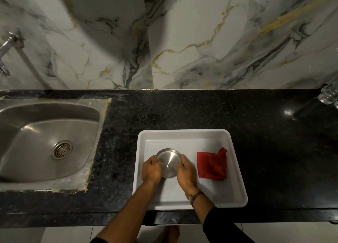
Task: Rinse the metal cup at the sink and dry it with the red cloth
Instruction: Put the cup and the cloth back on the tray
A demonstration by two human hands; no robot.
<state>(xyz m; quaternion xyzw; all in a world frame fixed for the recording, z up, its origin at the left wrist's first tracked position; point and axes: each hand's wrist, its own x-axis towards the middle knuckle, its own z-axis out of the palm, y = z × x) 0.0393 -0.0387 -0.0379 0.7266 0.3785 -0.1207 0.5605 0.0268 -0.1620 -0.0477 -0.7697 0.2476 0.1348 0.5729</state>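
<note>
The metal cup [168, 162] stands in a white tray [236, 169] on the black counter, seen from above with its round shiny surface toward me. My left hand [150, 170] grips its left side and my right hand [185, 172] grips its right side. A crumpled red cloth [212, 165] lies in the same tray, just right of my right hand and not touching it. The steel sink [45, 140] is set into the counter at the left, with a drain in its basin.
A metal tap [11, 43] juts from the marble wall at the upper left above the sink. A clear glass object [328, 95] stands at the far right of the counter. The black granite counter [182, 111] runs behind the tray.
</note>
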